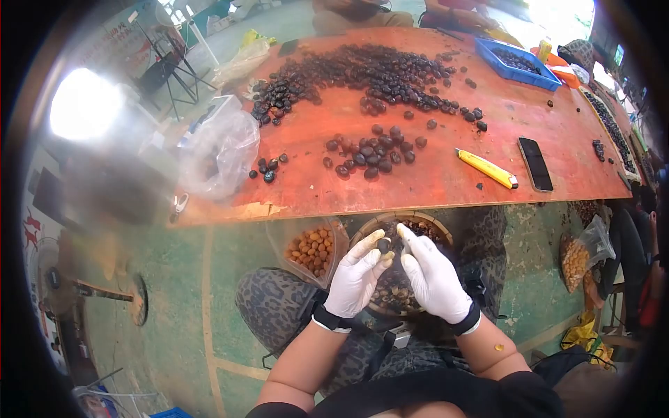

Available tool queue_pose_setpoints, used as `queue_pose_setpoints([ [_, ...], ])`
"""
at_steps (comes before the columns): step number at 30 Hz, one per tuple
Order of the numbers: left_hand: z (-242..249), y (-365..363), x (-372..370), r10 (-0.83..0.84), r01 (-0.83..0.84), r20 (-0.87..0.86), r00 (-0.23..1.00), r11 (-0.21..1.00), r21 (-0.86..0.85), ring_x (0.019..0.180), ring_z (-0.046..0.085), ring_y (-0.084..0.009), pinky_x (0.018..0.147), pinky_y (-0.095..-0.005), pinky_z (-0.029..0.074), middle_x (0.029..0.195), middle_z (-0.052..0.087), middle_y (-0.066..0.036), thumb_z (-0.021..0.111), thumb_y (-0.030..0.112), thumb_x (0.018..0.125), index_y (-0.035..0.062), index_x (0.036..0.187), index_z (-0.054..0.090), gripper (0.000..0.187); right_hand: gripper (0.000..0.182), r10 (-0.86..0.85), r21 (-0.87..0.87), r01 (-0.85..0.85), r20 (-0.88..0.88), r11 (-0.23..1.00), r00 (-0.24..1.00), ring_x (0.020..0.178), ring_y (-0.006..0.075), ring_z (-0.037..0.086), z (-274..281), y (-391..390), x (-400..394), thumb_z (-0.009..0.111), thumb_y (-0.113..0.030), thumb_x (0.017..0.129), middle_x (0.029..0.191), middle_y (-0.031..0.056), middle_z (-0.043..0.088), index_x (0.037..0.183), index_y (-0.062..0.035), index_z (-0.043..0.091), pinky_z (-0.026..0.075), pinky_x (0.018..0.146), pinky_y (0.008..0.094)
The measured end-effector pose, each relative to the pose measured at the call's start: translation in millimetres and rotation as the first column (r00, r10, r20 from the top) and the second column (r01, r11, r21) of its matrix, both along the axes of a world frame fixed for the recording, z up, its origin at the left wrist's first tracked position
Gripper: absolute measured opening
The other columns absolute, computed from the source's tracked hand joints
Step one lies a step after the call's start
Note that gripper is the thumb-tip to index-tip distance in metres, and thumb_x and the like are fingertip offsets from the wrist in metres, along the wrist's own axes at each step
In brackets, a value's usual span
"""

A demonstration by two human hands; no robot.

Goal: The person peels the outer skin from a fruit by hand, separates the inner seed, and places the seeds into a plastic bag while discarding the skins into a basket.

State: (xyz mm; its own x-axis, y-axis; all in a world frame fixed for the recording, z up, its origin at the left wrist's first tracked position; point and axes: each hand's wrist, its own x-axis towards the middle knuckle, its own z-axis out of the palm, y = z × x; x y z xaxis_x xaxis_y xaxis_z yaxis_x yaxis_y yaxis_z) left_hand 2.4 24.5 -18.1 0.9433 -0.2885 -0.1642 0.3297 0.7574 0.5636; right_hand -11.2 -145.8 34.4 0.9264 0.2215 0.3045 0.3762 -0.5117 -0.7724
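Over the basket, my left hand [357,280], in a white glove with yellow-stained fingertips, pinches a small dark oval fruit [383,245] between thumb and fingers. My right hand [437,284], gloved alike, is just beside it with the fingers bent toward the fruit. Whatever its fingertips hold is too small and dark to make out. Below both hands stands a round woven basket [442,227] containing dark, broken scraps, partly covered by the hands. To the left is a clear plastic bag [340,240] of orange-brown peeled pieces [311,251].
On the red table [293,188] lie a large heap of dark fruits [348,70], a smaller pile [373,152], a yellow utility knife [488,169] and a phone [535,164]. A blue tray [519,80] stands at the back right. A plastic bag [221,150] sits at the left edge.
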Motion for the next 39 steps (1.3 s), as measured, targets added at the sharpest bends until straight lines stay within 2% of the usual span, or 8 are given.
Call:
queue_pose_setpoints([
  [14, -9.6, -2.6, -4.4, 0.021, -0.039, 0.13, 0.991, 0.99, 0.132, 0.103, 0.06, -0.0185, 0.092, -0.0319, 0.048, 0.113, 0.063, -0.009, 0.063, 0.001, 0.087, 0.0011, 0.116, 0.059, 0.029, 0.043, 0.088, 0.24, -0.039, -0.195, 0.97, 0.977, 0.095, 0.036, 0.063, -13.4, 13.9, -9.6, 0.054, -0.003, 0.09, 0.108, 0.0197, 0.061, 0.131, -0.0077, 0.046, 0.05, 0.081, 0.0364],
  [19, -4.4, 0.7, -3.7, 0.026, -0.108, 0.265, 0.964, 0.948, 0.299, 0.097, 0.061, -0.017, 0.087, -0.0299, 0.049, 0.11, 0.064, -0.01, 0.064, 0.0, 0.086, -0.0008, 0.114, 0.06, 0.029, 0.033, 0.183, 0.391, -0.034, -0.351, 0.92, 0.918, 0.079, 0.0225, 0.062, -21.3, 11.3, -4.2, 0.051, -0.003, 0.092, 0.089, 0.0132, 0.06, 0.125, -0.0061, 0.048, 0.05, 0.07, 0.0315],
  [23, 4.5, 4.2, -8.4, -0.1, -0.034, 0.291, 0.952, 0.905, 0.424, 0.091, 0.062, -0.0139, 0.083, -0.0273, 0.051, 0.106, 0.065, -0.009, 0.056, -0.007, 0.088, -0.0034, 0.115, 0.059, 0.028, 0.027, 0.4, 0.77, 0.356, -0.596, 0.529, 0.696, 0.059, 0.0064, 0.048, -29.6, -3.4, 22.3, 0.047, -0.01, 0.096, 0.075, 0.0021, 0.053, 0.123, -0.0087, 0.048, 0.039, 0.049, 0.0207],
  [24, 2.6, 4.8, -9.1, -0.09, -0.025, 0.268, 0.959, 0.917, 0.398, 0.092, 0.062, -0.0144, 0.083, -0.0275, 0.051, 0.108, 0.064, -0.009, 0.057, -0.006, 0.088, -0.0031, 0.116, 0.059, 0.028, 0.025, 0.323, 0.738, 0.394, -0.621, 0.547, 0.714, 0.052, 0.0036, 0.04, -33.6, -4.4, 29.0, 0.045, -0.015, 0.098, 0.072, -0.0021, 0.049, 0.123, -0.0111, 0.046, 0.028, 0.043, 0.0163],
  [28, -1.2, 9.6, 1.4, -0.033, -0.018, 0.172, 0.985, 0.957, 0.289, 0.099, 0.062, -0.0187, 0.085, -0.0289, 0.051, 0.116, 0.061, -0.011, 0.066, 0.004, 0.086, 0.0017, 0.118, 0.056, 0.033, 0.038, 0.236, 0.583, 0.204, -0.588, 0.786, 0.774, 0.061, 0.0029, 0.047, -30.0, -0.8, 7.5, 0.047, -0.011, 0.098, 0.078, -0.0002, 0.059, 0.134, -0.0001, 0.048, 0.04, 0.054, 0.0183],
  [31, -6.6, 6.8, 1.0, 0.055, -0.085, 0.179, 0.982, 0.983, 0.163, 0.101, 0.061, -0.019, 0.087, -0.0294, 0.05, 0.12, 0.059, -0.011, 0.068, 0.002, 0.084, 0.0035, 0.115, 0.057, 0.033, 0.044, 0.1, 0.393, 0.077, -0.412, 0.916, 0.906, 0.078, 0.0159, 0.062, -26.6, 13.0, -9.8, 0.051, -0.004, 0.093, 0.083, 0.009, 0.063, 0.136, -0.001, 0.043, 0.049, 0.074, 0.0284],
  [33, -7.1, 3.0, 0.3, 0.103, -0.125, 0.177, 0.979, 0.985, 0.119, 0.095, 0.06, -0.0181, 0.087, -0.0293, 0.05, 0.114, 0.058, -0.009, 0.067, -0.006, 0.081, 0.0028, 0.108, 0.057, 0.029, 0.05, 0.088, 0.37, 0.075, -0.406, 0.926, 0.91, 0.081, 0.0241, 0.065, -23.1, 20.6, -17.3, 0.054, -0.003, 0.091, 0.09, 0.0148, 0.064, 0.138, -0.0057, 0.037, 0.05, 0.076, 0.032],
  [39, 0.6, 4.5, -3.8, 0.068, -0.076, 0.115, 0.991, 0.994, 0.072, 0.094, 0.06, -0.0163, 0.078, -0.0266, 0.053, 0.104, 0.058, -0.006, 0.067, -0.008, 0.08, 0.0056, 0.107, 0.055, 0.032, 0.056, 0.09, 0.448, 0.056, -0.298, 0.892, 0.95, 0.085, 0.0246, 0.065, -26.0, 34.1, -24.4, 0.056, -0.001, 0.09, 0.094, 0.0154, 0.065, 0.141, -0.0077, 0.034, 0.049, 0.079, 0.0317],
])
